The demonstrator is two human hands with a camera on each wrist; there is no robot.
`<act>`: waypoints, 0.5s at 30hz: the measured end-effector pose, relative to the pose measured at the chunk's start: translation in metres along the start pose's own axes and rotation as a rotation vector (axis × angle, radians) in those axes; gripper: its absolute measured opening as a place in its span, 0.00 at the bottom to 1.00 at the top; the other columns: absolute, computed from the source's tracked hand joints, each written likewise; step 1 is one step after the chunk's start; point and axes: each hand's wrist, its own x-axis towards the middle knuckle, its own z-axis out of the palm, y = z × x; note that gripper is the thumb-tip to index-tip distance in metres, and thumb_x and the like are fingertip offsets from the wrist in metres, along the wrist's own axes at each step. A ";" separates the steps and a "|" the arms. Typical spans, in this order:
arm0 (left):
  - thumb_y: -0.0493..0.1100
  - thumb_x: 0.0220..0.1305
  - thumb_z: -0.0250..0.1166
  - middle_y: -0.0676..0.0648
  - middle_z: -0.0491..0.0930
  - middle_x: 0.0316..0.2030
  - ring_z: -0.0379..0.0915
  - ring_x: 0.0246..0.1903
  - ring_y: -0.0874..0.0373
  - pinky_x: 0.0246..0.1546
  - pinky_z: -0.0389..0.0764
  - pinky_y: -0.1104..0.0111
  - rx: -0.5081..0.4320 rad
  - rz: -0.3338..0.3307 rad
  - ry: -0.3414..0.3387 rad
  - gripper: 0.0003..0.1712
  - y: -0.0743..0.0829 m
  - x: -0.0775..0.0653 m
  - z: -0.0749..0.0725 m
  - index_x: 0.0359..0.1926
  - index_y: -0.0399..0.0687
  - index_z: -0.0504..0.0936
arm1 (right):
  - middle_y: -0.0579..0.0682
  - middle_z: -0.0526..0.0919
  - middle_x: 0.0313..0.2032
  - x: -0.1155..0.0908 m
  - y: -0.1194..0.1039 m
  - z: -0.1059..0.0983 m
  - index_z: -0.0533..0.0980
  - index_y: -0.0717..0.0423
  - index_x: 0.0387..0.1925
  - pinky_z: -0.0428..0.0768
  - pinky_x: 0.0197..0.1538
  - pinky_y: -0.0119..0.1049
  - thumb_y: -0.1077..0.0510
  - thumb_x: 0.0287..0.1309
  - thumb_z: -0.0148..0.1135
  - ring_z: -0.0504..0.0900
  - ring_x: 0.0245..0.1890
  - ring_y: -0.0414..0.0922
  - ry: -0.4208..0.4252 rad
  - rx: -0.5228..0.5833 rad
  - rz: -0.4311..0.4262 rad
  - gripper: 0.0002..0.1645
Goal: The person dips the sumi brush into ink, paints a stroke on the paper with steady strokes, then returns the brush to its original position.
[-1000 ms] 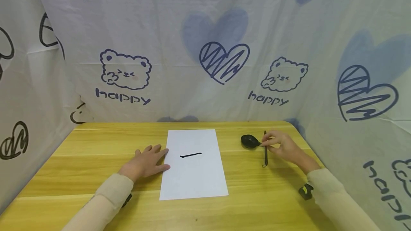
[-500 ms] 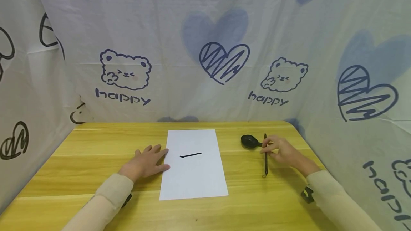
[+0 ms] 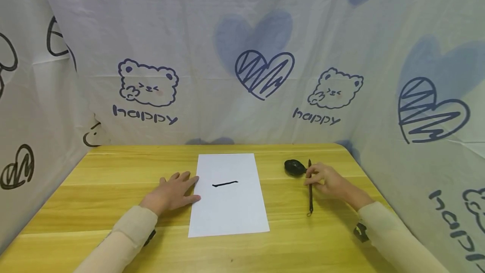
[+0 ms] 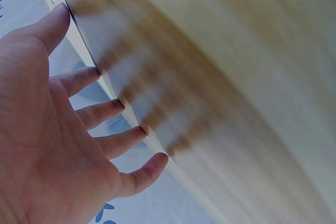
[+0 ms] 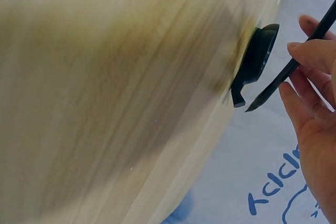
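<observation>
My right hand [image 3: 329, 181] pinches a dark writing brush [image 3: 310, 199] between thumb and fingers, beside a small black spoon-shaped dish [image 3: 294, 167]. A hanging loop at the brush's end points toward me in the head view. In the right wrist view the brush's pointed dark tip slants down near the short handle of the dish [image 5: 258, 56]. My left hand [image 3: 169, 194] lies with fingers spread, its thumb and a fingertip at the left edge of a white sheet of paper [image 3: 229, 214]. One short black stroke [image 3: 225, 183] crosses the upper middle of the sheet.
The wooden table [image 3: 94, 188] runs back to a white curtain [image 3: 204, 54] printed with hearts, bears and lettering. More curtain hangs close along the left and right sides. A black wrist device [image 3: 361, 232] shows below the right sleeve.
My right hand has shifted slightly toward me and left, bringing the brush nearer, with its loop end lower in view. The left hand, paper and dish have stayed put.
</observation>
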 end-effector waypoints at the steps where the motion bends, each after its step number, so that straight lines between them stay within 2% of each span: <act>1: 0.70 0.71 0.58 0.32 0.61 0.77 0.57 0.74 0.25 0.64 0.55 0.21 0.000 0.000 0.000 0.45 0.000 0.000 0.000 0.77 0.48 0.65 | 0.55 0.84 0.36 0.000 0.000 0.001 0.90 0.58 0.31 0.86 0.41 0.49 0.82 0.39 0.71 0.81 0.39 0.52 -0.001 0.001 -0.001 0.21; 6: 0.70 0.71 0.58 0.32 0.61 0.77 0.57 0.74 0.25 0.64 0.55 0.21 0.004 0.001 0.002 0.45 0.000 0.000 0.001 0.77 0.48 0.65 | 0.55 0.84 0.36 0.000 0.001 0.004 0.90 0.58 0.31 0.85 0.42 0.50 0.82 0.40 0.71 0.80 0.39 0.51 -0.009 -0.009 -0.005 0.21; 15: 0.69 0.71 0.57 0.32 0.60 0.77 0.57 0.74 0.26 0.65 0.54 0.21 -0.003 -0.005 -0.002 0.44 0.000 -0.001 0.001 0.77 0.48 0.65 | 0.55 0.83 0.37 -0.001 -0.001 0.007 0.91 0.57 0.31 0.82 0.40 0.43 0.82 0.41 0.71 0.79 0.38 0.51 -0.037 -0.030 -0.010 0.20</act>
